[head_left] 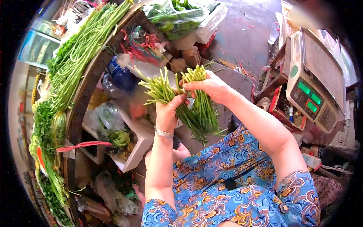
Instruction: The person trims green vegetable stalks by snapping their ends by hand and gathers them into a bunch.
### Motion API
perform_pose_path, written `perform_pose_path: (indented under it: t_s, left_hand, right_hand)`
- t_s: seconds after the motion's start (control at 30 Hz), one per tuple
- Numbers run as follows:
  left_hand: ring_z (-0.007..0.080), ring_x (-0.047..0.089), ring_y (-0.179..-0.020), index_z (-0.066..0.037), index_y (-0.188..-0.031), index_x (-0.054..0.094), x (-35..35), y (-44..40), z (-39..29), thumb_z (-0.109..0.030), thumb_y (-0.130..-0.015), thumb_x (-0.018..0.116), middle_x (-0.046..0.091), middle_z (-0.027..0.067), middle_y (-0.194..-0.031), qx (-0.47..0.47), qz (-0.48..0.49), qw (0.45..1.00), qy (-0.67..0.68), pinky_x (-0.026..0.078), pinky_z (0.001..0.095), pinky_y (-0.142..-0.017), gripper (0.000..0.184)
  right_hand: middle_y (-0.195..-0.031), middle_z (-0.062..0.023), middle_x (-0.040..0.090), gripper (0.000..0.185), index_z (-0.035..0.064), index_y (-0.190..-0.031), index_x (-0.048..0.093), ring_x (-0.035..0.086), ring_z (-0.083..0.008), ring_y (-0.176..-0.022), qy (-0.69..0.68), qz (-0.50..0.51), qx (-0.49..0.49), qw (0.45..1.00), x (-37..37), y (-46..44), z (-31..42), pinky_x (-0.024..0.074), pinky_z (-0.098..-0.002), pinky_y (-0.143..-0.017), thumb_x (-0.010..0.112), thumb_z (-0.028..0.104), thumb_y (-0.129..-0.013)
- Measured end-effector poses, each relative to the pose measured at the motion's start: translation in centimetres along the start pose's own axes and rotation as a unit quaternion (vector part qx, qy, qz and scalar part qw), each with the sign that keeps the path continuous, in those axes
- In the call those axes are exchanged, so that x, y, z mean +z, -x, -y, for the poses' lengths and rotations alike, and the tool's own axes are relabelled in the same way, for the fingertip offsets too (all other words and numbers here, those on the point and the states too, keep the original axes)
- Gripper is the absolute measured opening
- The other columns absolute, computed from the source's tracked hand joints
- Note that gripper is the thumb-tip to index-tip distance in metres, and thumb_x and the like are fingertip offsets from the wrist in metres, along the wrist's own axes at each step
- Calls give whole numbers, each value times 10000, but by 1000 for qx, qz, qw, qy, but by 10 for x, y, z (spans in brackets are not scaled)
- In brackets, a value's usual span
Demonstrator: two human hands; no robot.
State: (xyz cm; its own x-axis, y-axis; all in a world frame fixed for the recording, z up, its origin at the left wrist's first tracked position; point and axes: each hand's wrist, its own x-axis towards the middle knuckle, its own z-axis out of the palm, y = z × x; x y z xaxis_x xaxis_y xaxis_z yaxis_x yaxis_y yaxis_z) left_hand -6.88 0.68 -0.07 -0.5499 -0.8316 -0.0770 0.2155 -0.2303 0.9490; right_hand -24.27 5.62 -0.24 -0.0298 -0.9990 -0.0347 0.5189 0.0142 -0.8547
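Over my lap, both hands hold thin-stemmed leafy greens, their pale cut ends up and the dark leaves hanging down. My left hand (170,108), with a bracelet at the wrist, is closed around one bunch of greens (160,90) whose stem ends fan out to the left. My right hand (211,87) grips a second bunch of greens (204,117), more upright, by its upper stems. The two bunches touch, and their leaves run together below. Some of the fingers are hidden behind the stems.
A curved wooden stall edge (85,81) runs along the left, bearing long beans (90,49) and leafy herbs (45,113). Under it stands a white foam box (138,145) near plastic bags. A bagged vegetable crate (211,20) lies ahead. To the right is a digital scale (312,94).
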Motion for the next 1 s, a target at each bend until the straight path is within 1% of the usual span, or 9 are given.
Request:
perform_pose_path:
  t_s: [0.1, 0.2, 0.27, 0.4, 0.53, 0.73, 0.8, 0.9, 1.0]
  left_hand:
    - [173, 620, -734, -18, -1013, 602, 3, 2, 0, -66, -794, 659, 667, 85, -908, 3, 9, 1000, -13, 516, 292, -666, 231]
    - [170, 621, -725, -22, -993, 606, 0, 3, -6, -61, -781, 672, 672, 88, -893, -19, -4, 1000, -14, 511, 284, -646, 226]
    - [197, 649, -757, -7, -953, 585, -10, 2, -5, -9, -779, 680, 659, 106, -875, -23, 2, 999, -26, 531, 306, -639, 198]
    - [146, 595, -672, -9, -924, 611, -26, 4, -14, -26, -749, 708, 660, 93, -821, -9, -15, 998, -68, 483, 271, -624, 201]
    - [173, 604, -676, -43, -943, 588, -51, 3, -19, 24, -742, 697, 657, 86, -859, 35, -117, 990, -68, 516, 286, -607, 238]
    - [213, 669, -822, -29, -962, 598, -64, 0, -25, 11, -757, 703, 684, 115, -894, 76, -192, 975, -81, 543, 316, -643, 234]
    - [219, 670, -822, -22, -978, 592, -58, 0, -22, 5, -767, 698, 683, 119, -899, 78, -138, 984, -85, 540, 315, -662, 238]
    - [213, 649, -738, -24, -969, 581, -38, 2, -18, -22, -782, 698, 667, 110, -862, 37, -81, 994, -57, 532, 310, -664, 221]
    - [180, 628, -687, -32, -962, 580, -19, 4, -19, -42, -780, 712, 653, 90, -817, -9, -34, 998, -57, 525, 294, -642, 225]
  right_hand:
    - [-784, -9, 631, 127, 36, -881, 645, 576, -108, -638, 31, 30, -34, 998, -5, -5, -8, 466, -252, -602, 716, 112, -808]
    - [-732, -21, 617, 96, 51, -834, 616, 573, -123, -618, 13, -69, -66, 995, -13, -12, -1, 465, -276, -566, 693, 103, -811]
    - [-759, -15, 607, 148, 73, -886, 604, 580, -138, -619, -51, -95, -104, 989, -27, -13, 15, 480, -284, -576, 711, 94, -786]
    - [-743, -15, 610, 150, 53, -912, 610, 603, -128, -614, -105, -207, -147, 962, -61, -14, 33, 507, -272, -561, 708, 101, -810]
    - [-761, -23, 624, 141, 64, -932, 623, 627, -146, -674, -134, -226, -151, 953, -80, -4, 43, 533, -297, -600, 699, 122, -827]
    - [-794, -45, 646, 161, 61, -949, 614, 641, -172, -713, -150, -225, -142, 952, -74, -6, 48, 541, -330, -655, 690, 138, -830]
    - [-785, -50, 643, 177, 66, -957, 598, 638, -177, -704, -146, -205, -122, 960, -65, -7, 45, 536, -329, -658, 693, 124, -820]
    - [-791, -55, 639, 170, 59, -927, 603, 634, -173, -700, -35, -157, -109, 981, -51, -10, 30, 528, -314, -650, 698, 150, -820]
    - [-765, -15, 611, 182, 49, -936, 599, 585, -110, -654, 16, -101, -92, 990, -31, -14, 14, 493, -270, -602, 706, 141, -822]
